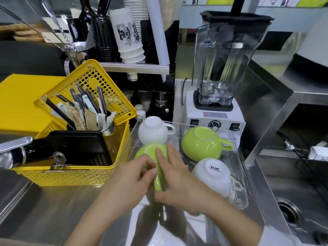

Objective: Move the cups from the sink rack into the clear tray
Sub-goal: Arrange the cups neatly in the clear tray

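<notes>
The clear tray (241,174) stands on the steel counter and holds several cups, all upside down. A white cup (153,129) sits at its far left and a green cup (202,142) at its far right. Another white cup (213,174) is at the near right. At the near left a second green cup (150,150) is held by both hands. My left hand (129,176) grips its left side. My right hand (175,176) lies over its right side and handle (158,181), fingers spread.
A yellow basket (79,171) with a black tray and a holder of cutlery stands left of the clear tray. A blender (218,86) is behind it. The sink drain (287,212) is at the right. Stacked paper cups (129,36) stand at the back.
</notes>
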